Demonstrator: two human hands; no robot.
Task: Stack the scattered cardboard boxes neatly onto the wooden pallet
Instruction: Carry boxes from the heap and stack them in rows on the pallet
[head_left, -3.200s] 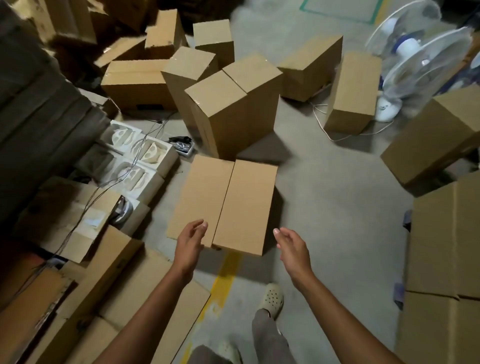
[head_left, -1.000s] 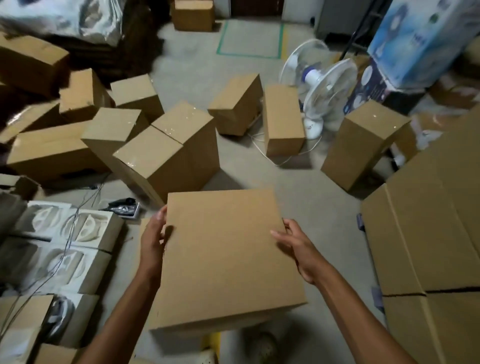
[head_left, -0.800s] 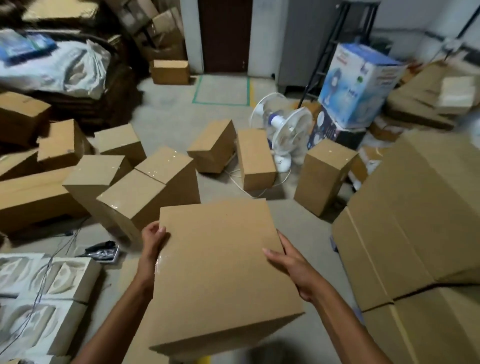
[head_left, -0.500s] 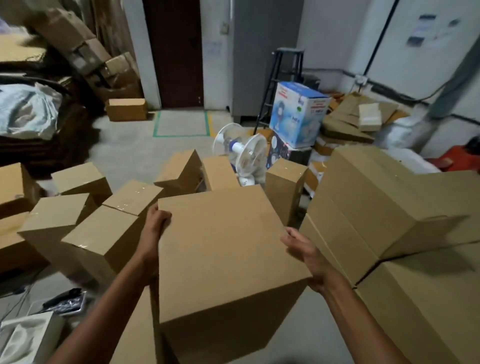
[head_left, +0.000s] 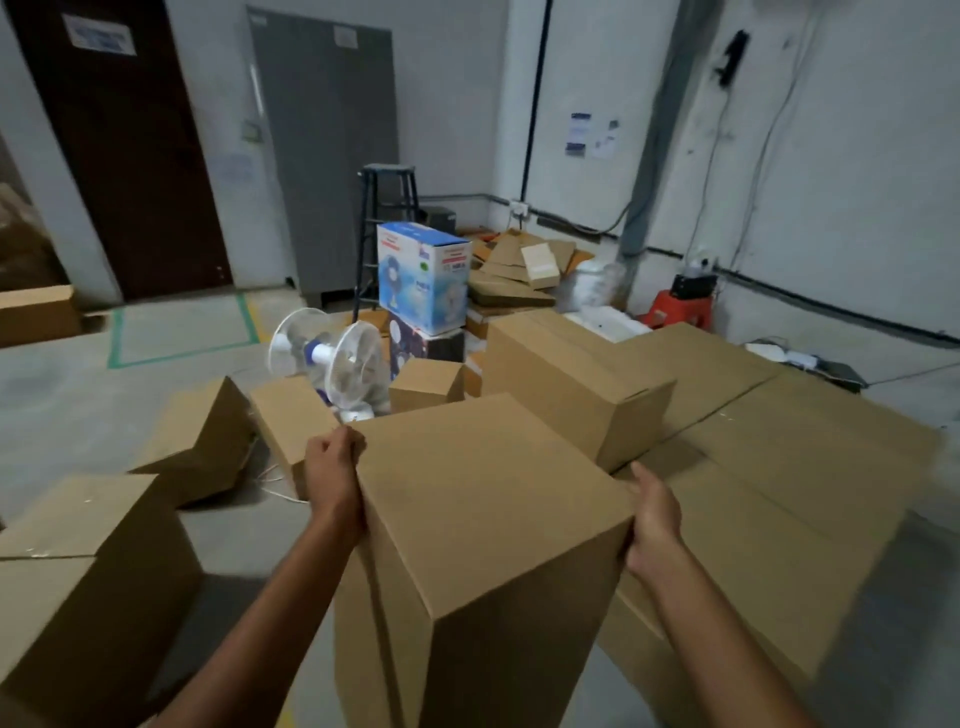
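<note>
Left hand: grips the carried cardboard box at its left edge.
Right hand: grips its right edge.
Box: closed, contents unseen.

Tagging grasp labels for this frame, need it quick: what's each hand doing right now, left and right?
Left hand: closed, fingers curled over the left edge of the cardboard box.
Right hand: closed, gripping the same box's right edge.

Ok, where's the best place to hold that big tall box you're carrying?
By its two opposite top edges, one hand from each side. The cardboard box is tall, wide and plain, with no handles showing, so the left hand and right hand clamp it between them near the top.
</note>
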